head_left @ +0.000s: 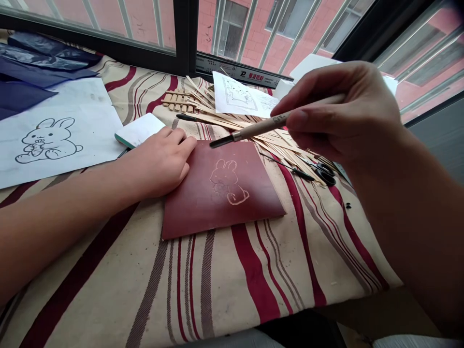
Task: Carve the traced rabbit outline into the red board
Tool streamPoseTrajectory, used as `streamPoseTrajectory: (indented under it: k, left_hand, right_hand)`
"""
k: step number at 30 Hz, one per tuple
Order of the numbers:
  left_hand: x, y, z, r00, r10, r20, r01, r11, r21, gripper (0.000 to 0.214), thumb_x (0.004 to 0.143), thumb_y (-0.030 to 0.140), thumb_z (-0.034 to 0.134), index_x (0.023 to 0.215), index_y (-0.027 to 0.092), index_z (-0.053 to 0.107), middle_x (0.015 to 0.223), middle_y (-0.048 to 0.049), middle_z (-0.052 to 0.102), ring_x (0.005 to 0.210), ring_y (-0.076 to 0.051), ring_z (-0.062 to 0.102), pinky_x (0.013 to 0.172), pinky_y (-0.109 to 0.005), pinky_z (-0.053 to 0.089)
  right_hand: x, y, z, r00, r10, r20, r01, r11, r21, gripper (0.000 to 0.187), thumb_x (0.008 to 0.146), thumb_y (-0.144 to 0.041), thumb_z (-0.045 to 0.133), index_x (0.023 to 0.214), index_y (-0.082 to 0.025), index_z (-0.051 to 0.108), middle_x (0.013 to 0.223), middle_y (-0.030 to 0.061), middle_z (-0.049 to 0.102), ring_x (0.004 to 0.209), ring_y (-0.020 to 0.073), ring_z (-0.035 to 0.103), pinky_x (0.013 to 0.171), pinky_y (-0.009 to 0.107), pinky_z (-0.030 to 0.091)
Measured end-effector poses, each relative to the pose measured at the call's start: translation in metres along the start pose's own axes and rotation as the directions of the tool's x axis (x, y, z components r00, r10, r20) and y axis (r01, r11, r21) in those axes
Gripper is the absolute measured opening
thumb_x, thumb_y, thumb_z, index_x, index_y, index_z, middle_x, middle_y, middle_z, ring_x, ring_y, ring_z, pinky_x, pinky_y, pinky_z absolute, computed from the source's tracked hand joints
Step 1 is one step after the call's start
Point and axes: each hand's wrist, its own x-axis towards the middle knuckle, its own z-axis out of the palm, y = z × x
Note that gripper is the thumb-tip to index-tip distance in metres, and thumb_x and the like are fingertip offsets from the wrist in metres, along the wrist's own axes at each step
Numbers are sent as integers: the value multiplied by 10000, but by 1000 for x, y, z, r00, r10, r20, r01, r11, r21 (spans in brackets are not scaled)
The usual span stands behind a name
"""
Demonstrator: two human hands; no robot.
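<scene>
A dark red board (203, 203) with a rabbit outline (227, 181) scratched into it lies flat on the striped tablecloth (232, 290). My left hand (161, 162) rests on the board's left edge, fingers curled loosely, holding it down. My right hand (337, 108) is raised above the board's far right corner and pinches a wooden-handled carving tool (261, 127). The tool's dark tip (219, 141) points left, just above the board's far edge.
A paper sheet with a rabbit drawing (49, 140) and dark blue carbon paper (32, 63) lie at the left. A white-green block (139, 129), bamboo strips (232, 121), another printed sheet (242, 96) and black scissors (322, 171) sit behind the board, by the window.
</scene>
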Motion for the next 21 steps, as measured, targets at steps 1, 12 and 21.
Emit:
streamPoseTrajectory:
  k: [1, 12, 21]
  left_hand:
    - [0, 1, -1, 1000, -19, 11, 19, 1000, -20, 479, 943, 205, 338, 1302, 85, 632, 1242, -219, 632, 1188, -381, 613, 1105, -532, 506]
    - [-1, -1, 3, 999, 4, -34, -6, 998, -55, 465, 922, 195, 355, 1263, 89, 653, 1203, -231, 658, 1131, -396, 620, 1031, -572, 535]
    - [-2, 0, 8, 992, 9, -124, -21, 995, -97, 376, 930, 162, 381, 1142, 122, 689, 1124, -194, 684, 1122, -366, 644, 1059, -549, 537]
  right_hand:
    - [0, 0, 4, 999, -43, 1, 42, 998, 39, 88, 715, -203, 860, 767, -244, 802, 507, -60, 541, 448, 47, 465, 432, 284, 258]
    - [22, 33, 21, 998, 16, 68, -30, 978, 209, 158, 810, -362, 716, 846, -251, 609, 604, -75, 406, 556, 91, 354, 544, 296, 273]
    - [46, 26, 78, 946, -152, 285, 68, 956, 284, 149, 949, -300, 617, 952, -246, 478, 884, -8, 587, 713, 123, 612, 627, 245, 507]
